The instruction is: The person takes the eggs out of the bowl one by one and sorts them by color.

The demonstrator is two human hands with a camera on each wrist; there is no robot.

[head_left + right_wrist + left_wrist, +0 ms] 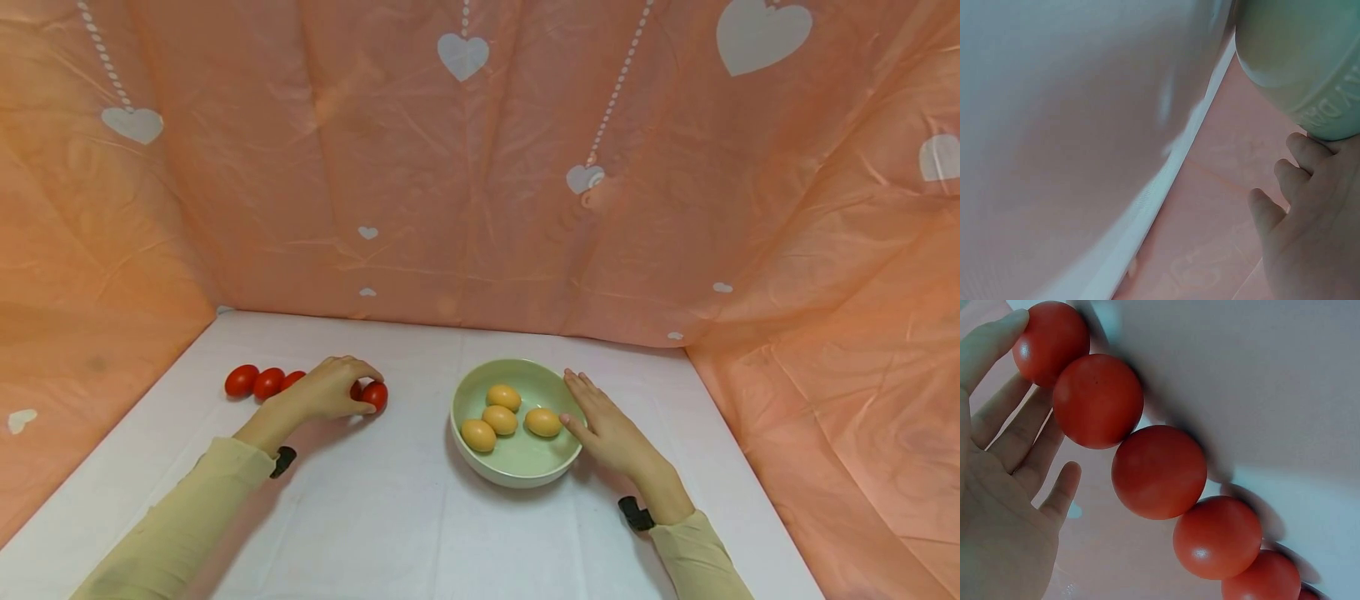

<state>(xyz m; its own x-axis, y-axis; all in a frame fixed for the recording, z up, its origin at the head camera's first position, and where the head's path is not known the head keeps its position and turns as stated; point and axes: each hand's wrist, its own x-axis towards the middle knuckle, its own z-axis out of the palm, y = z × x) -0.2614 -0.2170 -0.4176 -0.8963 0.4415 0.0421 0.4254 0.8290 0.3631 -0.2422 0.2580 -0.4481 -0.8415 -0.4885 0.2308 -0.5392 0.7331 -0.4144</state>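
Observation:
My left hand (330, 390) pinches the right-end red tomato (375, 397) of a row on the table, thumb and a fingertip against its sides. In the left wrist view that tomato (1054, 344) touches a second tomato (1099, 401), and more follow in a line; the hand hides part of the row from above. My right hand (615, 433) rests against the right side of a pale green bowl (525, 468), fingers straight and thumb over the rim. Several yellow-orange, egg-shaped pieces (499, 420) lie inside. Raised letters show on the bowl's outer wall (1335, 94) in the right wrist view.
White cloth (360, 517) covers the table. Orange sheets with pale hearts (465, 208) hang behind and at both sides. More red tomatoes (242, 381) lie left of my left hand. Both wrists wear black bands (636, 513).

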